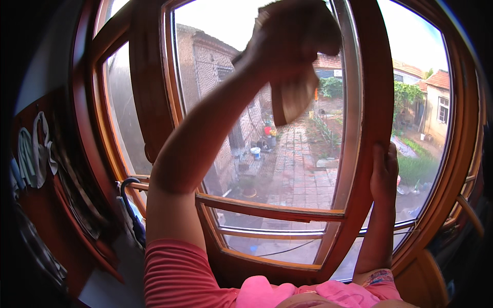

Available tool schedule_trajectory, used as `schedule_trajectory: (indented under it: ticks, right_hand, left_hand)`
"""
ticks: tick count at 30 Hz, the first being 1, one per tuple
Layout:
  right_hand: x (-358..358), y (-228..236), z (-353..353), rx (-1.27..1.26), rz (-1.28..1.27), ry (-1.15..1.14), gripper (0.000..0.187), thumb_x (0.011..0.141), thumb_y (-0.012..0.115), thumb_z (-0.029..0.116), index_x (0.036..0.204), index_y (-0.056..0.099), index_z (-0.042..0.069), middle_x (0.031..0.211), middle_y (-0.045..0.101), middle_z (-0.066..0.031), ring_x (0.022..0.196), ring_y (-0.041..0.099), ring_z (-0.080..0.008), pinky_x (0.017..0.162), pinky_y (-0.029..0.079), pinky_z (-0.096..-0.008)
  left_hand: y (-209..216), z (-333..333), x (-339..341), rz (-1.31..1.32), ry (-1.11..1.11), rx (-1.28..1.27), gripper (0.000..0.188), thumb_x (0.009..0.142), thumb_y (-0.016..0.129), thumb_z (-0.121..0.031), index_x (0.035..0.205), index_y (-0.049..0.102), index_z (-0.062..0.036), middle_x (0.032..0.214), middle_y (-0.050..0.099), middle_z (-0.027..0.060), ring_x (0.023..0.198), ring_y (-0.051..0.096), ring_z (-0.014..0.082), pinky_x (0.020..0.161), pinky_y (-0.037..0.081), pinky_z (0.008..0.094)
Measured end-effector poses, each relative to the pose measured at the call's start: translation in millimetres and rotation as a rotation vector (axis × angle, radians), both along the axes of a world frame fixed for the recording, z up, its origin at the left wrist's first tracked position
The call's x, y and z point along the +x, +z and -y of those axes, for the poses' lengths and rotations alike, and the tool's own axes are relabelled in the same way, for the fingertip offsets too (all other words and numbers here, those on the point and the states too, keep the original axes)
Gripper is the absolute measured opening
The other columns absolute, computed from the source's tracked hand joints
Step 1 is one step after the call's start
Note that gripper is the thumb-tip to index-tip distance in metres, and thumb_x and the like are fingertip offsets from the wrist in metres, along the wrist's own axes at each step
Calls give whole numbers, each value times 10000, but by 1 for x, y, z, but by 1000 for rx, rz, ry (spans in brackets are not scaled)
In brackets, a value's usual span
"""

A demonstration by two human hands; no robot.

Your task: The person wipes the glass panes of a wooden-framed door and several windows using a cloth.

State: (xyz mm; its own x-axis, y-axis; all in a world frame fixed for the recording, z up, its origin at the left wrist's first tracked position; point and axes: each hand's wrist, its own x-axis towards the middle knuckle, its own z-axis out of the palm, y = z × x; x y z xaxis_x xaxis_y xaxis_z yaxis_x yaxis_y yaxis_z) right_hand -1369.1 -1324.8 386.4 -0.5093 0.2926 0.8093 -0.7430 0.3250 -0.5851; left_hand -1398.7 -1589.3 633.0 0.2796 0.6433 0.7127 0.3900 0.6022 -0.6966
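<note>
My left arm stretches up across a wooden-framed glass panel (pixel 246 169). At the top, my left hand (pixel 267 49) is closed on a cloth (pixel 295 97), blurred by motion. The cloth looks dark where it is bunched by the fingers, and a paler flap hangs below. It is in front of the upper pane, but whether it touches the glass I cannot tell. Lower on the right, my right hand (pixel 384 172) grips the outer edge of the panel's brown wooden frame (pixel 367 118). Some of its fingers are hidden behind the frame.
Lower down, a wooden crossbar (pixel 272 208) spans the panel. Clothes (pixel 38 149) hang along the left wall, near a dark curved handle (pixel 131 182). Behind the glass lies a yard with a paved path (pixel 303 164), a bucket (pixel 256 151) and a brick building (pixel 205 77).
</note>
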Motion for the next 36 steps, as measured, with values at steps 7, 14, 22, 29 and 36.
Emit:
schedule_trajectory:
  ticks: [7,14,22,29,36]
  right_hand:
    - [-16,-6,-9,39,-12,14,485,1051,485,463,1227,558,16,958,644,-74,831,579,-157,766,472,-329]
    - [2,1,3,-12,-7,19,446,1026,553,405,1162,565,-19,985,674,-176,922,647,-308,842,487,-398]
    - [-2,-2,-1,2,-42,-33,346,1012,573,274,1183,556,-26,964,688,-177,916,674,-316,832,505,-390]
    - [-9,-3,-3,-18,-39,20,340,1017,579,279,1172,561,-24,977,703,-157,908,675,-229,808,513,-367]
    - [-11,-1,-2,-38,-49,50,362,1024,588,298,1179,562,-28,970,706,-149,893,673,-210,795,517,-352]
  left_hand:
    - [-98,-30,27,248,-138,-177,606,779,738,-296,1361,577,-240,1170,660,67,1023,682,286,838,545,454]
    - [85,-51,22,430,-705,-328,183,746,595,20,890,507,-52,910,623,147,969,649,323,858,507,435]
    - [84,-69,4,-16,-272,-49,465,831,706,-310,1230,636,-81,1232,657,139,1196,601,326,1042,453,424]
    - [-70,-57,13,201,-148,29,689,753,784,-362,1390,570,-210,1318,602,115,1090,666,319,899,552,465]
    - [-181,-34,36,435,136,-326,528,829,667,-383,1347,590,-315,1324,585,37,1143,628,273,913,465,558]
